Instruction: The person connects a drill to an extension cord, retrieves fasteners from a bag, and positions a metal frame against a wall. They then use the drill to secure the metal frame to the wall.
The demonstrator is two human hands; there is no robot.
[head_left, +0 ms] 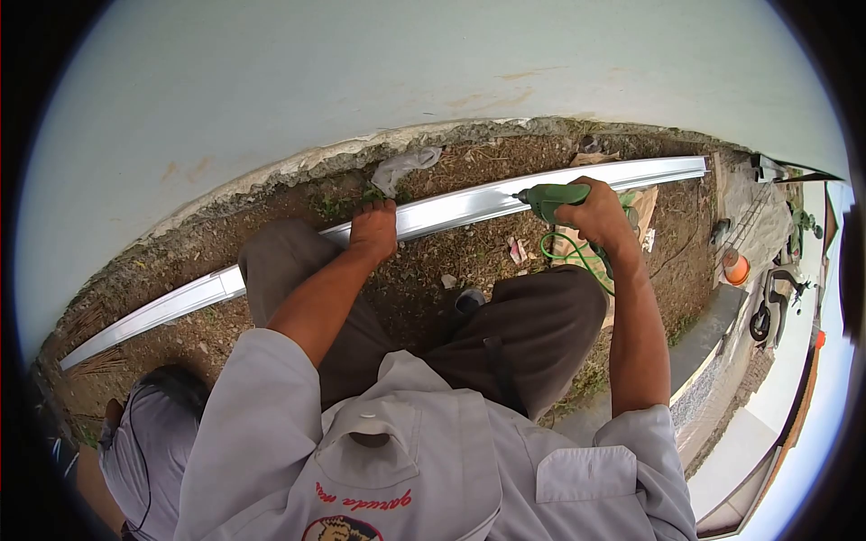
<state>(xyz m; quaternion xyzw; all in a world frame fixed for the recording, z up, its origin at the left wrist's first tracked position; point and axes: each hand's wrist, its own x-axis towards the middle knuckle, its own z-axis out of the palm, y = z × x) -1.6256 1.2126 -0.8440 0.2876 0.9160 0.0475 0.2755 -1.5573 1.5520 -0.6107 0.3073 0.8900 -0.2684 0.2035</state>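
A long, shiny metal profile (465, 206) lies across the ground in front of my knees. My left hand (373, 229) is closed over it near the middle, fingers curled over the far edge. In my right hand (597, 213) is a green power drill (548, 198), gripped by its handle. The drill points left, its bit tip right at the profile's bright face. A green cord (547, 248) loops down beside the drill.
A pale wall (433, 63) rises just beyond the profile. A crumpled grey plastic bag (403, 169) lies at its foot. An orange cup-like object (735, 267) and tools stand to the right. Another person's grey-clothed body (162, 442) is close at lower left.
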